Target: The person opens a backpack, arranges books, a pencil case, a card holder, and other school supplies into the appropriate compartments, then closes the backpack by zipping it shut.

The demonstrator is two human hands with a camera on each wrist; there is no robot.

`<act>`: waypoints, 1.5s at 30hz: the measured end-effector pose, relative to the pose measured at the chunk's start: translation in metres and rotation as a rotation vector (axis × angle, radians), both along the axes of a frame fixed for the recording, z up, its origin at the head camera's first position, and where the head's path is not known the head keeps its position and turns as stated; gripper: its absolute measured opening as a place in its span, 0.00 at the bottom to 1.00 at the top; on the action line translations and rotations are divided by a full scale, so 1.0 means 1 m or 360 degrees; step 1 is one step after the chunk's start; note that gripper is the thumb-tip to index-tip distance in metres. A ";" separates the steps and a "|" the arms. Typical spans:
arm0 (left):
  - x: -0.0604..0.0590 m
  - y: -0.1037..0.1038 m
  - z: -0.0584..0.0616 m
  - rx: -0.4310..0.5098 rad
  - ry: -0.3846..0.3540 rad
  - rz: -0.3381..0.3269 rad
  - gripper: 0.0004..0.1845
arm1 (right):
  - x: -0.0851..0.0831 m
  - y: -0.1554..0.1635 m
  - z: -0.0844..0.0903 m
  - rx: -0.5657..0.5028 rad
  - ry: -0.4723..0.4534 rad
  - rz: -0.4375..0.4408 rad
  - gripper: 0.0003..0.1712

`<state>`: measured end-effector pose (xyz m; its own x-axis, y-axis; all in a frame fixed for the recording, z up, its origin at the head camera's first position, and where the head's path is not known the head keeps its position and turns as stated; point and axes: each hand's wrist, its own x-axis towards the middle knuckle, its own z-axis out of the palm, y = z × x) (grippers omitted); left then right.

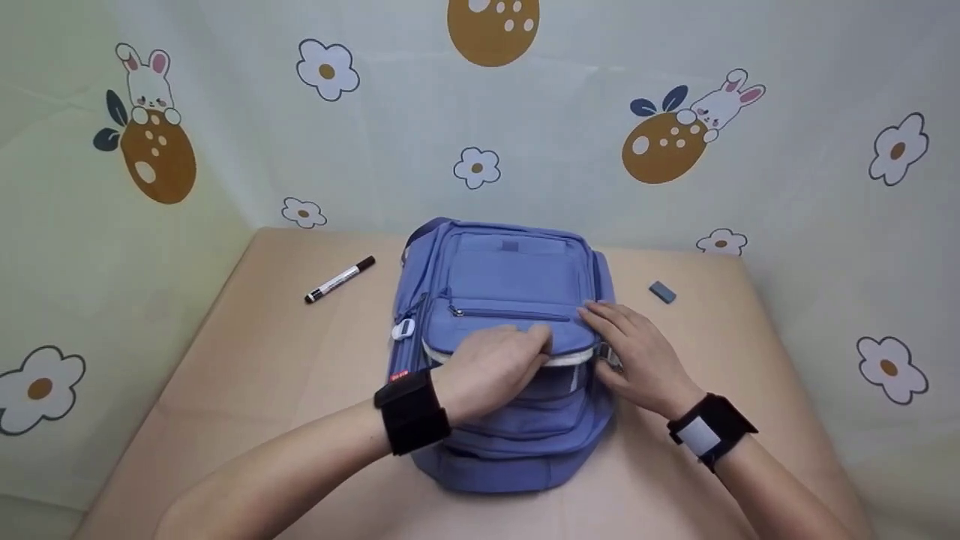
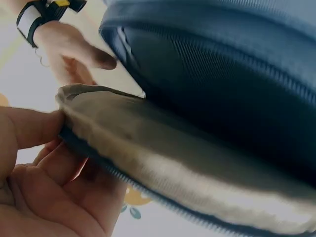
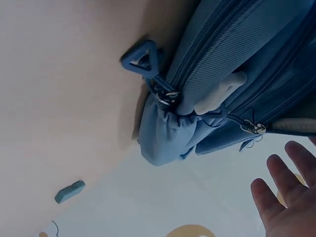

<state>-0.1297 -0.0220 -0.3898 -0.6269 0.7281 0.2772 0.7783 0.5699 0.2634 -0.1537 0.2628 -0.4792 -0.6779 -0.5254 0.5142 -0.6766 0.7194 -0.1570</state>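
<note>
A blue backpack (image 1: 510, 274) lies on the table, front face up. Its front pocket is unzipped, and the flap shows a pale lining (image 2: 163, 153) in the left wrist view. The left hand (image 1: 491, 367) pinches the flap's edge between thumb and fingers, holding it away from the dark pocket opening. At the flap's right end is the right hand (image 1: 645, 364), its fingers extended and spread beside the bag. Near those fingers, a zipper pull (image 3: 254, 128) hangs at the pocket's corner in the right wrist view. A triangular blue pull (image 3: 143, 61) sits on another zipper.
A whiteboard marker (image 1: 339, 280) lies left of the backpack, and a small blue-grey block (image 1: 662, 292) to its right. A white tag (image 1: 403, 328) hangs on the bag's left side. Behind the table (image 1: 300, 405) stands a patterned curtain (image 1: 390, 127).
</note>
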 end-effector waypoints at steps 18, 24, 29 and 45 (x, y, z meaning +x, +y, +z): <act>-0.017 -0.009 0.013 0.0176 0.0181 -0.0014 0.07 | -0.046 -0.028 0.013 -0.0334 -0.0457 0.0073 0.25; -0.025 -0.035 0.013 0.0138 -0.0028 0.0052 0.32 | -0.050 -0.027 0.017 -0.0479 -0.0702 -0.0044 0.19; -0.047 -0.069 -0.004 0.0087 -0.0131 0.0245 0.37 | -0.050 -0.028 0.019 -0.0532 -0.0801 -0.0161 0.18; -0.097 -0.091 -0.023 0.0331 -0.0256 0.0544 0.11 | -0.051 -0.029 0.017 -0.0572 -0.0757 -0.0254 0.17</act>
<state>-0.2266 -0.1127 -0.4129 -0.8695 0.4103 0.2750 0.4938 0.7098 0.5023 -0.2049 0.2338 -0.4619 -0.9325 -0.2484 0.2623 -0.3612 0.6524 -0.6663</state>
